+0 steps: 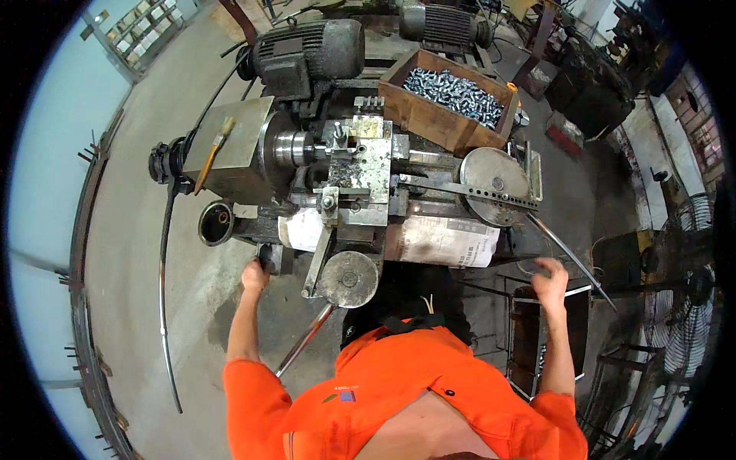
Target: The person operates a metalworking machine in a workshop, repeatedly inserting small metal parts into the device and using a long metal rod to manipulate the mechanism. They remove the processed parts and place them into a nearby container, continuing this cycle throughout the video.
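Note:
I stand at a small grimy metal lathe [353,165] and wear an orange shirt. My left hand [254,274] is closed around a dark knob [270,257] at the machine's lower left front. My right hand [549,277] is out to the right, fingers curled near the long thin metal lever [567,253] that slants down from the round steel disc [494,184]; whether it grips the lever is unclear. A round handwheel [349,279] with a long handle sits between my arms.
A wooden box [448,100] of shiny small metal parts sits on the machine's far right. Two electric motors [310,54] stand behind. A brush [215,149] lies on the headstock. A dark metal bin [529,337] stands by my right side, a fan [690,307] at far right.

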`<control>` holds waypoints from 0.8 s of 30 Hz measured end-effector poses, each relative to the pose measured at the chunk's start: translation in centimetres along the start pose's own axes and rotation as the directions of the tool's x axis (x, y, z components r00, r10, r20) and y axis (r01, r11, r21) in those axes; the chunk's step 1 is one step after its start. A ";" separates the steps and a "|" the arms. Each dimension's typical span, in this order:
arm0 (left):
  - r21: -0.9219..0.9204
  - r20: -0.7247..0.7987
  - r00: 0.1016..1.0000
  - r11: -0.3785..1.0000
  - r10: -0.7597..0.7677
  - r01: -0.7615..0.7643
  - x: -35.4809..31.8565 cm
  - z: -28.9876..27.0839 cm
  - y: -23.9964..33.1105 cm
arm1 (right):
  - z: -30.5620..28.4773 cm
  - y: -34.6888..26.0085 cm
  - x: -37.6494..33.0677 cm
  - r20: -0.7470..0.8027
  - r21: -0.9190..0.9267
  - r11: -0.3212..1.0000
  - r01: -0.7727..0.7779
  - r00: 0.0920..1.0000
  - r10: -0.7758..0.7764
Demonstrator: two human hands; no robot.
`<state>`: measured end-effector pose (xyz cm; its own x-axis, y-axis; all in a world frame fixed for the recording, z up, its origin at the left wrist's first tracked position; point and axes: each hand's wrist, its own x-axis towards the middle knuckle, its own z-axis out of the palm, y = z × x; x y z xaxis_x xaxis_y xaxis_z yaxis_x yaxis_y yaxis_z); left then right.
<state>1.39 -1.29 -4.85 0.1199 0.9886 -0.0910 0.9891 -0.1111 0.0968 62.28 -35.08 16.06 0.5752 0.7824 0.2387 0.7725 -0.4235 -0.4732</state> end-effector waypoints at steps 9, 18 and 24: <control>-0.572 0.355 0.934 0.799 0.037 0.186 -2.1 -9.2 -3.4 | 5.3 -23.0 12.7 -0.105 0.394 0.581 0.712 0.663 -0.741; -0.006 -0.413 0.832 0.915 -0.370 0.404 -10.0 -25.7 -16.7 | 15.3 -40.9 16.1 0.462 -0.080 0.425 0.902 0.411 -0.786; -0.039 -0.443 0.777 0.875 -0.448 0.483 -14.2 -20.6 -5.0 | 17.0 -40.3 16.9 0.475 -0.031 0.510 0.860 0.462 -0.750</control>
<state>-7.03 -12.68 16.38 -0.3878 0.8625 0.3250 0.9200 0.3839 0.0790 36.28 3.00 24.77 -0.4413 0.8952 0.0624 0.8966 0.4427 -0.0094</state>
